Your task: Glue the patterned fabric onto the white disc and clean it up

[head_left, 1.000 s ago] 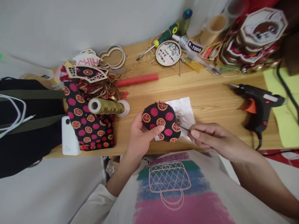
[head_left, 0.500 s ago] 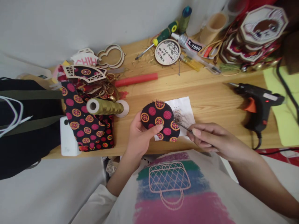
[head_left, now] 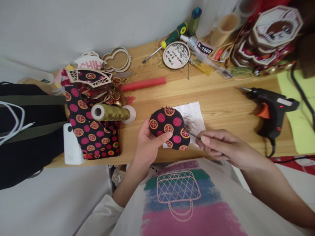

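Observation:
My left hand (head_left: pixel 147 141) pinches a round fabric-covered piece (head_left: pixel 169 121), thumb on top and fingers hidden beneath. Its black cloth has pink dots and orange-ringed flowers, and the rim looks frayed at the top. In my right hand (head_left: pixel 219 142) is a slim dark tool, apparently tweezers (head_left: pixel 194 135), closed between thumb and fingers. The tip meets the right edge of the round piece; whether it grips the cloth there is too small to tell. Below lies a white paper sheet (head_left: pixel 199 114) with dark fibre scraps on it.
A glue gun (head_left: pixel 270 105) with a lit red light lies to the right. Left are a spool of olive thread (head_left: pixel 113 112), patterned fabric (head_left: pixel 86 134) and a white phone (head_left: pixel 72 147). A red strip (head_left: pixel 145 84), screwdriver (head_left: pixel 169 37) and glue tube (head_left: pixel 199 45) lie farther back.
The round piece has shifted slightly right and down with my left hand. My right hand has moved a little left; the tool's tip stays at the edge.

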### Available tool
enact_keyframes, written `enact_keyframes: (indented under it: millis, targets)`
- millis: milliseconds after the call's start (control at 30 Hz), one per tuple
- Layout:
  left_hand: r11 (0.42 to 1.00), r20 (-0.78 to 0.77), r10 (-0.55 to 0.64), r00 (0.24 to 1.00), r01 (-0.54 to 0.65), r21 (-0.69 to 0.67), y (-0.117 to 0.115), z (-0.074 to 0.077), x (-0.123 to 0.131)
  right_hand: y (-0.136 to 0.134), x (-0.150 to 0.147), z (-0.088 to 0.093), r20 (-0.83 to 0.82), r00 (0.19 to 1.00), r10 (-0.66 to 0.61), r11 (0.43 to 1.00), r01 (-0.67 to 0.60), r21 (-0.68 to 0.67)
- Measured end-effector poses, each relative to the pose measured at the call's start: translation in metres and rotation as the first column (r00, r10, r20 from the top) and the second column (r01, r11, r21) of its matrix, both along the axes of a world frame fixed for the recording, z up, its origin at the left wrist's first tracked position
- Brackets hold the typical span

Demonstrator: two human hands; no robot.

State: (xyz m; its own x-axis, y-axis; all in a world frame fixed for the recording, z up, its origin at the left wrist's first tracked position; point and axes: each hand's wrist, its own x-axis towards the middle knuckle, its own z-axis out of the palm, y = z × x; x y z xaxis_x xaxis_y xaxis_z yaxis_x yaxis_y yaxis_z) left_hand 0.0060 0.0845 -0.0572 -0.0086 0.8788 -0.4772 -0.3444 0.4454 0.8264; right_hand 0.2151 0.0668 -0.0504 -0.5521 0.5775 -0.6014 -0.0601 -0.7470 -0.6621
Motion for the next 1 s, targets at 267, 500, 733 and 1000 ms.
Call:
enact_keyframes:
  millis: [267, 500, 733, 1000]
  targets:
    - [1.000, 0.046, 0.015, 0.999, -0.014, -0.010, 0.000, 0.000, 0.001, 0.000, -0.001, 0.001, -0.015, 0.999, -0.035, 0.999, 0.035, 0.003]
    - [0.996, 0.052, -0.063, 0.997, 0.066, -0.062, 0.004, 0.003, -0.003, 0.000, 0.003, -0.001, 0.009, 1.000, -0.009, 1.000, 0.009, 0.010]
    - [0.974, 0.030, -0.224, 0.974, 0.224, -0.018, 0.030, 0.011, -0.011, 0.013, 0.018, 0.013, 0.155, 0.970, 0.186, 0.965, -0.210, 0.159]
    - [0.920, -0.059, -0.350, 0.935, 0.355, 0.165, 0.060, 0.029, -0.004, 0.031, 0.015, 0.032, 0.274, 0.929, 0.248, 0.898, -0.326, 0.295]
